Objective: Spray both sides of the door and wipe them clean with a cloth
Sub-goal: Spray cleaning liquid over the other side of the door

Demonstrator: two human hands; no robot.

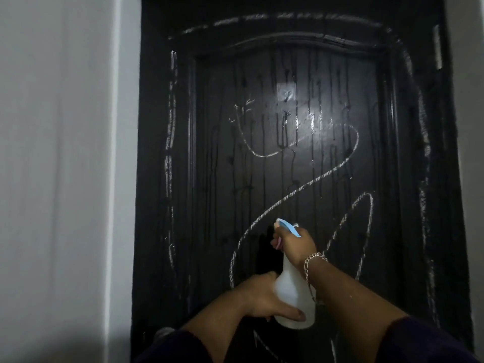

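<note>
A black panelled door (pixel 301 166) fills the middle of the view, marked with white chalk loops and a chalk outline, and streaked with wet drips down its centre panel. I hold a white spray bottle (pixel 292 289) with a blue trigger head up against the door. My right hand (pixel 293 243), with a chain bracelet on the wrist, grips the bottle's neck with fingers at the trigger. My left hand (pixel 267 297) wraps around the bottle's base from the left. No cloth is visible.
A white wall (pixel 60 166) runs along the left of the door, and a strip of pale wall (pixel 470 127) shows at the right edge. A rounded grey object, perhaps the door knob (pixel 163 332), sits at the door's lower left.
</note>
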